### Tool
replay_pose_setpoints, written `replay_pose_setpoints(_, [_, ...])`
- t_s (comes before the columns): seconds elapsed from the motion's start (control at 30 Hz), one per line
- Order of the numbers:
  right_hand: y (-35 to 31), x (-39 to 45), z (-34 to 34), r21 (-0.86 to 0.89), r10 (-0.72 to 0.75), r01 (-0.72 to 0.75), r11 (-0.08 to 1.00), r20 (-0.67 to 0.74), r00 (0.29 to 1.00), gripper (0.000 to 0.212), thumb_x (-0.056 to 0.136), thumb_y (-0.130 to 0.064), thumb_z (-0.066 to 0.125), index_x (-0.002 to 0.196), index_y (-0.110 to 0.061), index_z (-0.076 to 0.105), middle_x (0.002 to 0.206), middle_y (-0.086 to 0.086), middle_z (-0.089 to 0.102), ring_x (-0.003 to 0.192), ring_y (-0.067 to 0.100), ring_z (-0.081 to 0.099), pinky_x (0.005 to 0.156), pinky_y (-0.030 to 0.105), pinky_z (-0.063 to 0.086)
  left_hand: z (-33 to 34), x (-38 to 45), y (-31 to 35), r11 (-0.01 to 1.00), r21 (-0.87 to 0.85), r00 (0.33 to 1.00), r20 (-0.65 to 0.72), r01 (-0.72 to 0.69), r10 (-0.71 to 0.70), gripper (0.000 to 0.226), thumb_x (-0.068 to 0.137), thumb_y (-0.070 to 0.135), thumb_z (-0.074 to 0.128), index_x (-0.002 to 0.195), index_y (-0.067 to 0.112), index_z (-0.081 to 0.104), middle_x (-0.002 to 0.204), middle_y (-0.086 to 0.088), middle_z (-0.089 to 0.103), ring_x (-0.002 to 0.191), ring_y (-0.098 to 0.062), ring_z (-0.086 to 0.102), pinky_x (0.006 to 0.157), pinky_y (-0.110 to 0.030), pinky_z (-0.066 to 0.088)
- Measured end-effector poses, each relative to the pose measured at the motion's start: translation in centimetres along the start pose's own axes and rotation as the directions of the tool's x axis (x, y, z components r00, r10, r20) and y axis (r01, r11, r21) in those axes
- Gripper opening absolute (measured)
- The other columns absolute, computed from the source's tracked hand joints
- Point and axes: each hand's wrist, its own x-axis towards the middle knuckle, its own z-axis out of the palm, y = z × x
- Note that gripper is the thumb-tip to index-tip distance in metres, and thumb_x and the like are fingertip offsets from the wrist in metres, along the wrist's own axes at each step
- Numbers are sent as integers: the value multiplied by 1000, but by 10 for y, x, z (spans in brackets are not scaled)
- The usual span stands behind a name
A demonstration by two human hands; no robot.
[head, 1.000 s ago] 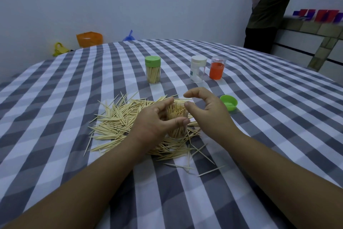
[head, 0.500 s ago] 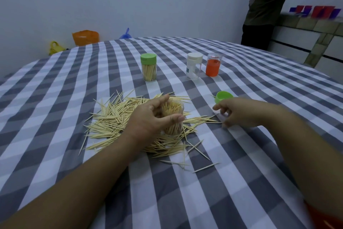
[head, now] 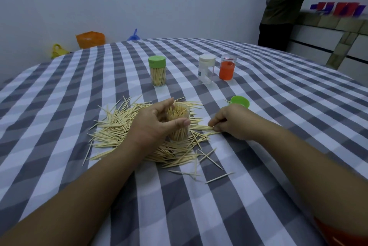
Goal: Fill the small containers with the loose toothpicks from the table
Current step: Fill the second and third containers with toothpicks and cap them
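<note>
My left hand (head: 153, 124) grips a clear open container (head: 178, 121), upright and packed with toothpicks, in the middle of a pile of loose toothpicks (head: 117, 128) on the checked tablecloth (head: 59, 94). To its right, my right hand (head: 232, 121) pinches loose toothpicks lying on the cloth at the pile's right edge. A loose green lid (head: 240, 101) lies just behind my right hand. Farther back stand a green-lidded container (head: 157, 73) full of toothpicks, a white-lidded clear container (head: 206, 71) and a clear container with an orange inside (head: 227, 67).
A person (head: 286, 4) stands at the far right by a tiled counter (head: 338, 32). Orange (head: 90, 39), yellow (head: 57, 51) and blue (head: 134, 35) bags lie beyond the table's far edge. Stray toothpicks (head: 209, 162) are scattered in front of the pile.
My right hand left the top of the held container, swung right toward the green lid, then came down onto the toothpicks at the pile's right edge. My left hand kept its hold.
</note>
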Motion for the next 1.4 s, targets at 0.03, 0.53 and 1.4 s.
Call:
replay_pose_setpoints(0.03, [-1, 0, 1, 23, -24, 24, 999, -13, 1000, 24, 93, -16, 58, 114, -21, 69, 119, -4, 65, 98, 9, 56, 78, 15, 43, 0, 0, 0, 1000, 0, 1000, -4, -3, 3, 73, 68, 13, 80, 135, 6, 50, 92, 6, 48, 85, 18, 41, 72, -6, 48])
replay_pose_setpoints(0.53, [-13, 0, 18, -53, -180, 185, 981, 84, 980, 47, 89, -34, 63, 134, -26, 52, 118, -4, 45, 115, 14, 43, 93, 24, 34, -2, 3, -3, 998, 54, 999, -22, -43, 44, 81, 61, 28, 80, 135, 10, 52, 100, 8, 44, 88, 16, 35, 76, -12, 51])
replay_pose_setpoints(1.4, [-10, -3, 3, -254, -40, 5, 967, -131, 991, 24, 93, -3, 41, 79, -23, 44, 82, 0, 53, 69, 15, 48, 55, 28, 33, -1, 2, -2, 999, 7, 999, -30, -44, 44, 79, 64, 22, 81, 135, 8, 50, 105, -2, 58, 88, 18, 52, 72, -4, 46])
